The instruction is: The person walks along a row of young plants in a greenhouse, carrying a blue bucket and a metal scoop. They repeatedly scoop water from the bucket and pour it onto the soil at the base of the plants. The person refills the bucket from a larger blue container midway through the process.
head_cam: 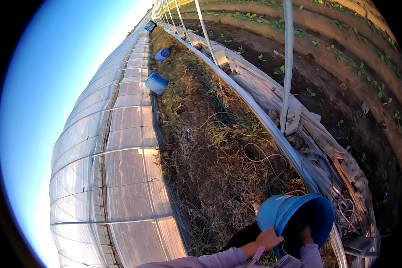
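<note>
A blue plastic bucket is tilted at the lower right, its mouth facing me. My left hand grips the near left side of its rim, with the fingers curled over the edge. My right hand reaches down inside the bucket, its fingers lost in the dark interior. What lies in the bucket cannot be made out. A thin pale cord or wire hangs at the rim by my left hand. Both arms wear light purple sleeves.
A plastic-covered greenhouse tunnel runs along the left. Metal posts and a long rail border planted soil at right. Loose hose lies on dry grass. Blue jerrycans stand farther along the strip.
</note>
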Demonstrator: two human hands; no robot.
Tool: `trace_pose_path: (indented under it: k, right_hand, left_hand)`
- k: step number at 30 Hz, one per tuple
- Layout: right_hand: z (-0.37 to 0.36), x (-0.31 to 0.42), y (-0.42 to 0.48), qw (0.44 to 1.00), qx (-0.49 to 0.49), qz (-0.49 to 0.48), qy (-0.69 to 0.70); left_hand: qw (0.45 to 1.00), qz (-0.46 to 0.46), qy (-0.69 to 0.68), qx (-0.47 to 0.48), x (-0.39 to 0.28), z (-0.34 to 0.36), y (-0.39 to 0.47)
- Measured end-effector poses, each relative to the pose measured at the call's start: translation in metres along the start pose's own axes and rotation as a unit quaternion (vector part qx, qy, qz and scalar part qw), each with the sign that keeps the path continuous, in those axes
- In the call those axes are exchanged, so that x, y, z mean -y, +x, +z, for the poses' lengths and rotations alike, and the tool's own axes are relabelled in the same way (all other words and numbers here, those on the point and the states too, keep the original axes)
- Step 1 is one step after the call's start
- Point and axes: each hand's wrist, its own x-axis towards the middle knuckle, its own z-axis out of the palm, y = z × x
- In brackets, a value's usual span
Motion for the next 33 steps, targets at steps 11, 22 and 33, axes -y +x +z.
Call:
trace_pose_path:
  k: [11,22,33]
  right_hand:
    - [-0.005,-0.057,0.0,0.98,-0.104,0.034,0.167]
    - [-0.011,-0.061,-0.023,0.964,-0.1,0.045,0.241]
    - [-0.019,-0.086,-0.033,0.976,-0.101,0.074,0.18]
  left_hand:
    - [1.0,0.008,0.001,0.0,0.018,0.036,0.046]
    - [0.998,-0.039,-0.033,-0.036,0.015,0.072,0.08]
    - [0.993,-0.1,0.016,-0.06,-0.028,0.067,0.074]
